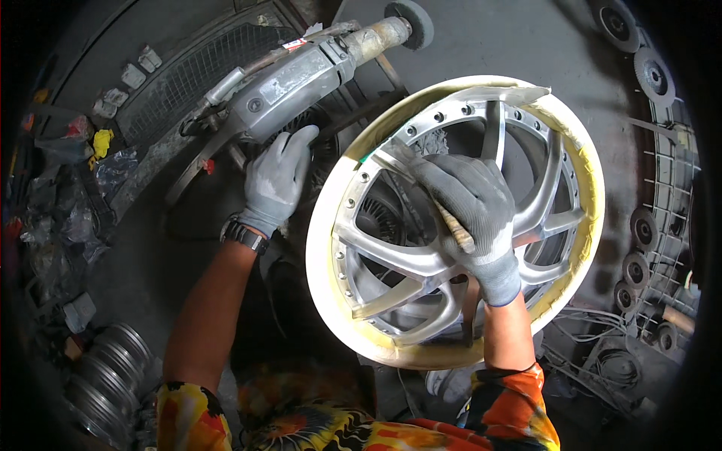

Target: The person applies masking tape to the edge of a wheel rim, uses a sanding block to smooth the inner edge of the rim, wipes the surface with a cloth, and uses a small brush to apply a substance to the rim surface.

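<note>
A silver spoked wheel rim (406,259) stands tilted before me, its wide outer lip (331,301) white to pale yellow. My right hand (474,207), in a grey glove, is closed around a scraper (456,227) with a wooden handle. The scraper's flat grey blade reaches the lip's inner edge at the upper left; its tip is hard to make out. A thin pale flap (519,95) stands out along the top of the lip. My left hand (277,177), also gloved, has its fingers extended and holds nothing, beside the power tool and left of the wheel.
A large grey power tool (289,86) with a round wheel (410,26) at its end lies at the upper left. Abrasive discs (654,75) hang on a wire rack at right. Stacked metal rims (109,383) stand lower left; cables (617,361) coil lower right.
</note>
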{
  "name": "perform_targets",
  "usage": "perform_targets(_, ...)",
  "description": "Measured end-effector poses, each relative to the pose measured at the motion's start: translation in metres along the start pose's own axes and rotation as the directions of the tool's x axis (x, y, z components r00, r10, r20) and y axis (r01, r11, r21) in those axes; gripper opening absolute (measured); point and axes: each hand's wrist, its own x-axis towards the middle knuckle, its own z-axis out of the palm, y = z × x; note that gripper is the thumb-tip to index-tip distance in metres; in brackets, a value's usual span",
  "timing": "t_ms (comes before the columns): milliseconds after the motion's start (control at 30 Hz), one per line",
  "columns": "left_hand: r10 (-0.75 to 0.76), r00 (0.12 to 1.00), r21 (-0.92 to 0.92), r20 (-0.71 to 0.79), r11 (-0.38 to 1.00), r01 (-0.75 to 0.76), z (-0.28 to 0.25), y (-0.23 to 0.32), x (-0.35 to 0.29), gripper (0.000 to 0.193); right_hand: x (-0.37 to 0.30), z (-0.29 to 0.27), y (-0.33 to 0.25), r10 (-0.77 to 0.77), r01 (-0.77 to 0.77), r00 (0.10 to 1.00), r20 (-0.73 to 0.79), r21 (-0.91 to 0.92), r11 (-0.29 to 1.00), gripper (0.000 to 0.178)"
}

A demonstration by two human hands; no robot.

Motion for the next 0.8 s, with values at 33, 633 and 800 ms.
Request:
perform_targets(33,-0.003,1.000,0.002,-0.003,1.000,0.003,0.000,-0.001,-0.001,0.035,-0.002,0.001,-0.001,0.006,-0.006,1.000,0.001,-0.010,1.000,0.034)
perform_targets(633,-0.004,1.000,0.016,0.003,1.000,0.004,0.002,-0.001,0.000,0.037,0.008,-0.011,-0.008,0.300,-0.310,0.950,0.090,0.407,0.859,0.028)
perform_targets(800,0.013,1.000,0.005,0.009,1.000,-0.013,0.000,-0.001,-0.001,0.039,0.013,-0.011,-0.009,0.357,-0.371,0.928,0.109,0.371,0.851,0.028)
